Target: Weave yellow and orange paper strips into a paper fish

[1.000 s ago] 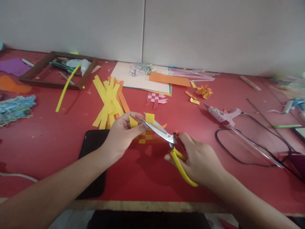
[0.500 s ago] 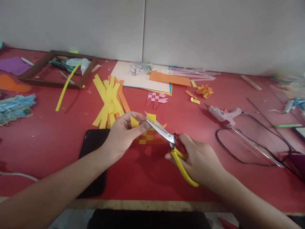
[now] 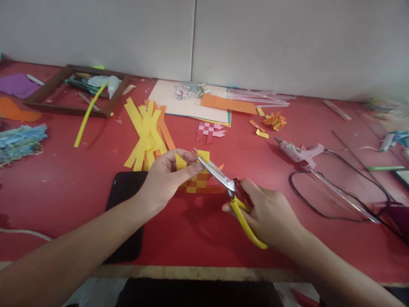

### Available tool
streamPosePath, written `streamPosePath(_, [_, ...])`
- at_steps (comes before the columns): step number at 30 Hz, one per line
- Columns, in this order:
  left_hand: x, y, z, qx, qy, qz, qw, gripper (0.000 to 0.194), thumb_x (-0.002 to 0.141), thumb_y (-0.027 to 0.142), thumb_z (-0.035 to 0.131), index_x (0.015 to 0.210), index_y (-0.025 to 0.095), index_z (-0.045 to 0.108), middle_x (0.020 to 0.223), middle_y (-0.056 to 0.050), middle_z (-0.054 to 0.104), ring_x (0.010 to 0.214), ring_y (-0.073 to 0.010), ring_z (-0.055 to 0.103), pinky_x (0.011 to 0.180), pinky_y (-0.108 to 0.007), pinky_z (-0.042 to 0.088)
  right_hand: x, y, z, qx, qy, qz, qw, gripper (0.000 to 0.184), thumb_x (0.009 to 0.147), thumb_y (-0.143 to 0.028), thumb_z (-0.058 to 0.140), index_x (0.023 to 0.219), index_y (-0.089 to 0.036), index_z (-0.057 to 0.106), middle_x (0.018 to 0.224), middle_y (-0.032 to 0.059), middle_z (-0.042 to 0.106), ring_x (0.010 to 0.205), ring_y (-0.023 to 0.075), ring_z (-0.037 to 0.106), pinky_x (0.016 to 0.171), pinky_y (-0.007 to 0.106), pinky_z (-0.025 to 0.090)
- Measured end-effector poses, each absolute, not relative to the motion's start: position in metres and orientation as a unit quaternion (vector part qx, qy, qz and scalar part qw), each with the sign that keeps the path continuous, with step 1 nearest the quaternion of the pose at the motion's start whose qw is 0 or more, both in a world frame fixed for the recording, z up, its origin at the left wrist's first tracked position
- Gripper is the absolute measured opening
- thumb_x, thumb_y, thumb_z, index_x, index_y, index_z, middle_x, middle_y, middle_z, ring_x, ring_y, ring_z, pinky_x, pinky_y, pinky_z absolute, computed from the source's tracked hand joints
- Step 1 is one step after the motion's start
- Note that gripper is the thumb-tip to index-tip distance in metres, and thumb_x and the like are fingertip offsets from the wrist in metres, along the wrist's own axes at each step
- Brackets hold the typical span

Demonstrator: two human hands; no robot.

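My left hand (image 3: 171,177) pinches a woven paper piece (image 3: 196,184), checkered in yellow and orange, above the red table. Part of the weave is hidden behind my fingers and the blades. In my right hand (image 3: 266,211) are scissors (image 3: 241,217) with yellow handles, the fingers wrapped round the grips. Their blades point up and left, lying across the weave's upper yellow strip close to my left fingertips. Behind the weave lies a small pink and red woven paper fish (image 3: 209,131). Yellow paper strips (image 3: 145,134) are heaped to the left, over some orange ones.
A black phone (image 3: 126,230) lies under my left forearm. To the right is a pink glue gun (image 3: 300,154) with its looping cable. Orange and yellow scraps (image 3: 275,121), paper sheets (image 3: 162,100) and a brown wooden frame (image 3: 57,87) sit farther back, before the wall.
Both hands and the weave stay nearly in place. The scissor blades appear slightly closer together across the paper. The view has shifted a little.
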State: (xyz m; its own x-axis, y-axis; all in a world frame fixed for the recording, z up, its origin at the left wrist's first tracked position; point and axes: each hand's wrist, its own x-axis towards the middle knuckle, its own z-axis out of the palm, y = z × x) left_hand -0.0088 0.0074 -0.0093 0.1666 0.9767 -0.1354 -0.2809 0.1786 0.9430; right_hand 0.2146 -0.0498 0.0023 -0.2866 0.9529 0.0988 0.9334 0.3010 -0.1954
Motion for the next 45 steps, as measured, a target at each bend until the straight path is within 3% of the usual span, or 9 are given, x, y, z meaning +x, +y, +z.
streamPosePath(8, [-0.009,0.008,-0.014,0.421,0.436,0.48,0.634,0.02,0.069,0.031,0.085,0.078,0.023,0.069,0.066,0.004,0.061,0.059,-0.0109,0.057,0.053,-0.023,0.039,0.215,-0.05,0.0,-0.587,-0.802,0.067,0.091,0.046,0.091,-0.066,0.037,0.071,-0.024,0.037,0.05,-0.004,0.047,0.036,0.0115,0.042,0.042,0.024,0.017])
streamPosePath(17, [-0.011,0.007,-0.015,0.423,0.441,0.478,0.631,0.019,0.069,0.031,0.084,0.077,0.024,0.068,0.059,0.005,0.053,0.053,-0.0094,0.051,0.049,-0.023,0.035,0.215,-0.049,0.0,-0.598,-0.793,0.082,0.086,0.045,0.09,-0.064,0.037,0.07,-0.024,0.037,0.047,-0.004,0.047,0.036,0.0128,0.044,0.042,0.023,0.018])
streamPosePath(22, [-0.012,0.009,-0.013,0.41,0.447,0.471,0.64,0.023,0.068,0.032,0.085,0.081,0.023,0.068,0.067,0.004,0.06,0.058,-0.0096,0.055,0.053,-0.022,0.039,0.214,-0.046,0.0,-0.626,-0.767,0.113,0.085,0.049,0.087,-0.069,0.039,0.066,-0.025,0.032,0.045,-0.004,0.046,0.036,0.0122,0.042,0.043,0.024,0.02])
streamPosePath(27, [-0.013,0.013,-0.01,0.378,0.477,0.441,0.659,0.031,0.067,0.035,0.085,0.089,0.022,0.066,0.073,0.004,0.061,0.067,-0.0108,0.059,0.064,-0.023,0.046,0.219,-0.042,0.007,-0.654,-0.73,0.131,0.148,0.054,0.081,-0.074,0.045,0.063,-0.025,0.031,0.044,-0.0058,0.038,0.037,0.0099,0.034,0.042,0.024,0.024])
streamPosePath(30, [-0.011,0.013,-0.006,0.365,0.481,0.417,0.679,0.029,0.071,0.032,0.082,0.092,0.021,0.066,0.077,0.003,0.062,0.074,-0.0129,0.061,0.069,-0.026,0.048,0.225,-0.042,0.009,-0.669,-0.69,0.19,0.2,0.049,0.079,-0.07,0.053,0.067,-0.023,0.045,0.049,-0.0041,0.044,0.041,0.0098,0.038,0.041,0.023,0.028])
streamPosePath(35, [-0.009,0.008,0.0,0.362,0.444,0.348,0.742,0.026,0.078,0.029,0.074,0.101,0.021,0.064,0.083,0.001,0.062,0.081,-0.0141,0.06,0.072,-0.027,0.047,0.227,-0.044,0.006,-0.634,-0.577,0.4,0.324,0.037,0.083,-0.058,0.059,0.081,-0.021,0.057,0.056,-0.0021,0.052,0.049,0.012,0.048,0.044,0.025,0.039])
streamPosePath(40, [-0.012,0.005,-0.005,0.466,0.443,0.29,0.709,0.034,0.082,0.038,0.071,0.114,0.027,0.062,0.091,0.002,0.057,0.085,-0.0139,0.055,0.079,-0.029,0.044,0.213,-0.045,0.003,-0.625,-0.515,0.499,0.309,0.033,0.07,-0.04,0.077,0.082,-0.022,0.053,0.075,0.0001,0.067,0.049,0.009,0.051,0.045,0.024,0.044])
streamPosePath(45, [-0.011,0.005,-0.005,0.474,0.465,0.288,0.69,0.047,0.078,0.044,0.074,0.12,0.025,0.06,0.1,-0.003,0.059,0.091,-0.018,0.056,0.083,-0.032,0.043,0.205,-0.045,0.002,-0.597,-0.51,0.526,0.326,0.028,0.073,-0.032,0.072,0.077,-0.021,0.047,0.064,-0.0058,0.059,0.045,0.0052,0.045,0.044,0.02,0.039])
